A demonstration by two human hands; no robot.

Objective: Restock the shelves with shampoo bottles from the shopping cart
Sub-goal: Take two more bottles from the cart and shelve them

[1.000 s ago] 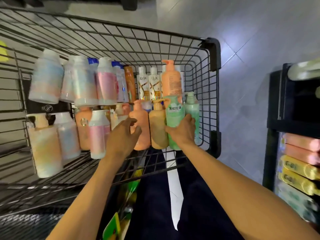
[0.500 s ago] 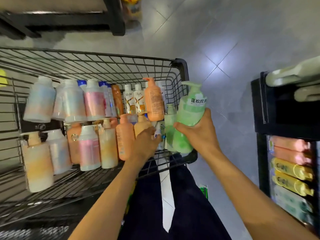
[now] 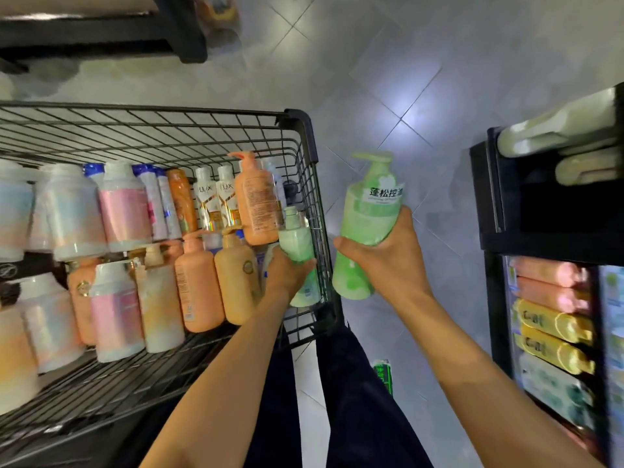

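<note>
1. Shopping cart [image 3: 305, 130], left: packed with upright bottles.
2. Shelf unit [image 3: 490, 197], right: bottles lying in rows.
3. Green pump bottle [image 3: 369, 214]: outside the cart, between cart and shelf unit, gripped around the middle by right hand [image 3: 388, 261].
4. Pale green bottle [image 3: 295, 241]: cart's near right corner, left hand [image 3: 287, 273] curled round it.

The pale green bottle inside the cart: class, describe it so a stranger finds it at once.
Start at the black wire cart and go to its near right corner. There the left hand grips a pale green pump bottle. Its neighbours are orange, and the brighter green bottle is outside the cart.
</note>
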